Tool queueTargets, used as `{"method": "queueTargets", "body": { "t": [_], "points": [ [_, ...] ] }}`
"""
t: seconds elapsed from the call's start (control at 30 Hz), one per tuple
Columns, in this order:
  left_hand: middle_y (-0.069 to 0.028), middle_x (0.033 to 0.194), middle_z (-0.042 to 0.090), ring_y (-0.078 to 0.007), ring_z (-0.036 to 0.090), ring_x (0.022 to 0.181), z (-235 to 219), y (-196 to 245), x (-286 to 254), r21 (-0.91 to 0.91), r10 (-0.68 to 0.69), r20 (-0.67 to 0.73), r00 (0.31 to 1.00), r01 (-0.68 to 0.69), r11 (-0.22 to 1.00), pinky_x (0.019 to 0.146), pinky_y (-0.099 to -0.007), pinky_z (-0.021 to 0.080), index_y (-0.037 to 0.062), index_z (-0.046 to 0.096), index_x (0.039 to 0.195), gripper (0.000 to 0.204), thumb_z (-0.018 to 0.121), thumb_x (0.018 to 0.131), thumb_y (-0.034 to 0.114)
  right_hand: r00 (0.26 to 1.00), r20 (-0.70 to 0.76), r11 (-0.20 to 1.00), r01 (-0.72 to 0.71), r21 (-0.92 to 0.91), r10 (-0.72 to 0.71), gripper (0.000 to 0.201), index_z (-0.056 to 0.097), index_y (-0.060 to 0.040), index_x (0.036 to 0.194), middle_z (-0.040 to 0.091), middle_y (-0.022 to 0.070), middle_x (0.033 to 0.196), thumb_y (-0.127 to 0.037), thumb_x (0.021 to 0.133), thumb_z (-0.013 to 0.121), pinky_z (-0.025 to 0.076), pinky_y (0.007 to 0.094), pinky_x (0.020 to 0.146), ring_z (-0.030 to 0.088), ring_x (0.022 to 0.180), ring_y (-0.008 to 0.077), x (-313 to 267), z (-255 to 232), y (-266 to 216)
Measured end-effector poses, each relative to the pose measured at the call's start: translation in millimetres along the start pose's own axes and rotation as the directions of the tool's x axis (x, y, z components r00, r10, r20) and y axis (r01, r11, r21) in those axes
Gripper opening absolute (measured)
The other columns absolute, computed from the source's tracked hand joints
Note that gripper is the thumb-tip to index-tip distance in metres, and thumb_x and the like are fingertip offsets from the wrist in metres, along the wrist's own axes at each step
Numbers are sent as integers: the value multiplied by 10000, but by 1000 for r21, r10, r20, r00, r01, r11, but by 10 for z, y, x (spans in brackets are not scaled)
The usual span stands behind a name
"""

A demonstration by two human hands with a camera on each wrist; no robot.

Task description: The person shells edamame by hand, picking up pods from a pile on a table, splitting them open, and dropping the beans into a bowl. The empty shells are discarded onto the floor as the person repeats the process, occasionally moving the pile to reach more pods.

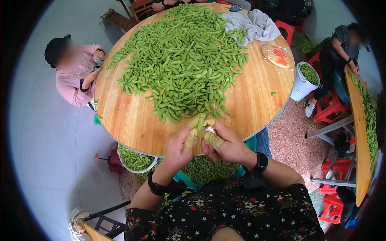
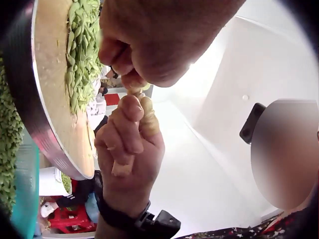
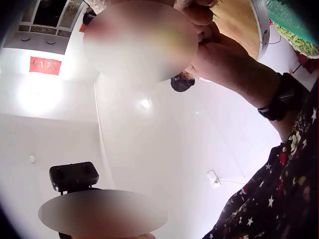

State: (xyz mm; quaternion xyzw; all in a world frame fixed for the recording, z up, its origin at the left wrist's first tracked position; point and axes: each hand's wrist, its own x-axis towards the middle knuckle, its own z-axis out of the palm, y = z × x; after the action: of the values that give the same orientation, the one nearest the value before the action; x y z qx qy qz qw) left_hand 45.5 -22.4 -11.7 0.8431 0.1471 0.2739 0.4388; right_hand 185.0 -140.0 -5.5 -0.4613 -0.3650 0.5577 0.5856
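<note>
Both hands meet over the near edge of the round wooden table (image 1: 257,92), with tan coverings on several fingertips. The left hand (image 1: 181,144) pinches a green pod (image 1: 200,124) between thumb and finger. Close beside it, the right hand (image 1: 229,145) has its fingers curled round a small shiny object (image 1: 209,129), whose shape is unclear. A large heap of green pods (image 1: 181,60) lies just beyond the hands. In the left wrist view the left hand (image 2: 159,40) and right hand (image 2: 129,149) touch or nearly touch at the fingertips.
Below the table edge are a teal basin (image 1: 241,172) of green beans and a white tub (image 1: 155,161) of pods. A grey cloth (image 1: 261,26) and a packaged item (image 1: 277,56) lie at the back right. A white bucket (image 1: 299,86) stands right; a person (image 1: 74,86) sits left.
</note>
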Motion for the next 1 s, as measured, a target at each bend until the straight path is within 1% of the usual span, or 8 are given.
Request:
{"method": "queueTargets", "body": {
  "t": [0.27, 0.4, 0.47, 0.5, 0.63, 0.7, 0.8, 1.0],
  "points": [
    [-70, 644, 561, -148, 548, 521, -130, 130, -25, 2, -45, 77, 996, 45, 999, 527, -277, 449, 27, 572, 1259, 388, 512, 879, 77, 998, 66, 1000, 4, -5, -4, 192, 416, -77, 1194, 534, 26, 687, -130, 1009, 406, 328, 208, 383, 422, 426, 68, -74, -31, -135],
    [-42, 647, 546, -119, 489, 507, -77, 190, -152, 226, 350, 92, 932, -362, 904, 501, -269, 422, 35, 514, 1331, 419, 539, 924, 136, 979, 197, 989, -83, 125, 57, 181, 437, -87, 1178, 534, 28, 669, -158, 1015, 399, 310, 198, 368, 411, 410, 65, -229, 20, -260],
    [20, 648, 511, -70, 406, 496, 24, 103, -208, -630, -267, 235, 935, 356, 690, 472, -222, 353, 37, 494, 1349, 404, 514, 976, 193, 963, 206, 909, -237, 342, 173, 200, 442, -97, 1186, 546, 36, 673, -198, 1019, 399, 313, 199, 352, 425, 402, 70, -184, -12, -204],
    [72, 663, 469, -37, 341, 506, 79, 89, -189, -808, -268, 306, 913, 398, 434, 466, -186, 291, 30, 489, 1348, 396, 466, 1011, 237, 954, 243, 862, -268, 430, 175, 207, 443, -102, 1182, 559, 45, 681, -222, 1019, 399, 315, 200, 335, 438, 397, 79, -134, -54, -115],
    [49, 661, 508, -38, 396, 522, 159, 15, -162, -817, -392, 278, 877, 431, 384, 473, -217, 337, 18, 512, 1326, 392, 523, 984, 208, 966, 168, 841, -254, 478, 196, 212, 439, -98, 1185, 565, 51, 694, -222, 1018, 398, 335, 204, 337, 481, 409, 94, -74, -61, 53],
    [-10, 647, 548, -105, 486, 510, 140, -63, -145, -62, 37, -61, 997, -41, 997, 466, -287, 395, 0, 578, 1233, 358, 622, 903, 135, 966, -14, 938, -248, 243, 259, 207, 437, -93, 1173, 573, 56, 711, -219, 1018, 386, 358, 211, 345, 529, 433, 112, -70, -26, -16],
    [-93, 710, 631, -234, 613, 589, 20, 78, -100, 478, 316, 30, 948, -291, 828, 534, -306, 483, -4, 627, 1118, 331, 691, 793, 11, 970, -47, 971, -240, -11, 239, 194, 431, -88, 1159, 580, 60, 729, -204, 1016, 374, 389, 225, 362, 559, 453, 125, -73, -21, 5],
    [-116, 704, 625, -238, 606, 556, 112, 72, -136, 490, 263, -29, 964, -215, 844, 503, -311, 472, 8, 642, 1055, 239, 644, 817, 20, 975, -116, 953, -211, -219, 189, 130, 470, -90, 1058, 571, 49, 684, -173, 1001, 388, 395, 230, 387, 550, 464, 118, -104, 56, -135]
  ]
}}
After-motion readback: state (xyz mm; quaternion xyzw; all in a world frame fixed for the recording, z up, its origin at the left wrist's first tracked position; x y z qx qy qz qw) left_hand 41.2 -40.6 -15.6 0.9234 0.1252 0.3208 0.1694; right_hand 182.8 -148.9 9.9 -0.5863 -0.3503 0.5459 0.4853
